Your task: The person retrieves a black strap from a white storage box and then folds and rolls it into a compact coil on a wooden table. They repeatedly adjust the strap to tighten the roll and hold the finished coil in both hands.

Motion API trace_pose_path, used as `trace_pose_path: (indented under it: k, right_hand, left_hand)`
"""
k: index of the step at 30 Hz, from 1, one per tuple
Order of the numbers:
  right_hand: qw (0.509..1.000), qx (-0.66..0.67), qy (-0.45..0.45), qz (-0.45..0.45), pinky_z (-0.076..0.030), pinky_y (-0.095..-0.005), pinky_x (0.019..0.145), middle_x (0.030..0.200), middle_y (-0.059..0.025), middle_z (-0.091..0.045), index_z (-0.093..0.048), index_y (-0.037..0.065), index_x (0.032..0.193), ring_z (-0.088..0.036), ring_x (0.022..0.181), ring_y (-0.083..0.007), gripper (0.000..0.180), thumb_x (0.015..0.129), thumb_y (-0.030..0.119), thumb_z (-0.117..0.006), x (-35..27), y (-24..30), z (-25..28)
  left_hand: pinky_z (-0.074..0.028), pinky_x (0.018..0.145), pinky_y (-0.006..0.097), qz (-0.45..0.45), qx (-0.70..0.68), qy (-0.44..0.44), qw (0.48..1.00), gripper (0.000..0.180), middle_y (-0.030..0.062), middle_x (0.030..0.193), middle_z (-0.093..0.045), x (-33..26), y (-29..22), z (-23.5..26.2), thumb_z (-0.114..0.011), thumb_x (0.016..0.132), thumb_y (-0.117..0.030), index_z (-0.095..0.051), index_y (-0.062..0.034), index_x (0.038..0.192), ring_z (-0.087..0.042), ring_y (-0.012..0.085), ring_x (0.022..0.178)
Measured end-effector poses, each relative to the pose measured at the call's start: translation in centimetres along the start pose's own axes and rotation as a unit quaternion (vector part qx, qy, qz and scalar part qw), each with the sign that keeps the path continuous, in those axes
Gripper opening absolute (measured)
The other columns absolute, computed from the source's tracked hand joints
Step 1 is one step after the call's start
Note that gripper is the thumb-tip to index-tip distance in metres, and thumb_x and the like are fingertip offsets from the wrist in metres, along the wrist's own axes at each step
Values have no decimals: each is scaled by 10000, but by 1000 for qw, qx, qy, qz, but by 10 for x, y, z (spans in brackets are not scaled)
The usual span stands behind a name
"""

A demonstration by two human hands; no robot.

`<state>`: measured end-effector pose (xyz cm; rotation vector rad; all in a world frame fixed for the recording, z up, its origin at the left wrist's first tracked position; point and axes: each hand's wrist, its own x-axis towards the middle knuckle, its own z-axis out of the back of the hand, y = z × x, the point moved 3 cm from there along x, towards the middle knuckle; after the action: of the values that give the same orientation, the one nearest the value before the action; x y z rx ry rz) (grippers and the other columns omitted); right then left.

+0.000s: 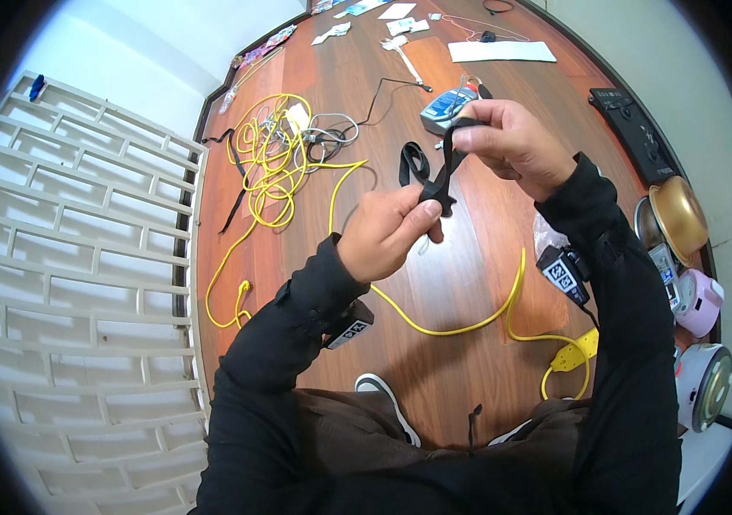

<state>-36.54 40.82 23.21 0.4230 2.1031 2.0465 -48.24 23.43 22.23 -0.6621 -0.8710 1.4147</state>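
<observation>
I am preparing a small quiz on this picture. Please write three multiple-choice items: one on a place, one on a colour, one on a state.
1. Where does the tangled heap of cable lie?
A. on the person's left
B. on the person's right
C. on the lap

2. What colour is the long cable on the wooden floor?
A. red
B. yellow
C. blue

3. How is the black strap held?
A. lying loose
B. by one hand
C. between both hands

Key: 1 A, the heap is near the white lattice; 2 B, plainly yellow; 3 C, left hand pinches low, right hand high.

Head cam, downward, close over hands
</observation>
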Motion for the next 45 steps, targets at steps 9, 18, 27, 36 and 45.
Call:
trace_pose_path:
  k: [9,18,27,36,45]
  right_hand:
    - [997,-45,57,-14,-267,-164,439,714,38,-547,-638,40,904,-383,502,-8,108,800,50,-608,-6,-11,32]
    - [980,-185,73,25,-357,-186,522,694,-11,-586,-663,38,885,-507,584,-77,297,909,332,-632,-14,22,35]
    - [994,-66,-89,1,-278,-185,424,560,55,-410,-541,117,715,-379,464,-42,258,904,273,-622,-5,-18,73]
    - [987,-92,-124,35,-315,-206,442,576,41,-445,-567,107,743,-400,472,-61,280,920,318,-618,-1,-33,79]
    - [985,-49,-154,61,-338,-197,449,576,41,-439,-547,107,769,-403,474,-53,285,952,321,-589,-2,-22,71]
  left_hand:
    - [-494,693,254,106,-289,94,947,295,48,736,-643,0,-7,-4,-468,1007,-250,-603,5,946,-624,116,704]
    - [-499,642,267,88,-44,114,989,270,30,752,-665,4,11,-13,-568,966,-259,-626,-3,901,-618,111,670]
    - [-490,773,279,77,-253,138,955,264,84,901,-660,0,-2,-9,-476,1000,-187,-611,37,1036,-622,140,836]
    - [-486,862,300,73,-336,131,930,268,66,918,-660,-1,2,-16,-526,972,-148,-531,25,1177,-627,159,932]
    - [-405,971,348,38,-467,68,881,457,84,999,-638,9,7,-14,-612,882,-177,-465,7,1274,-586,210,1044]
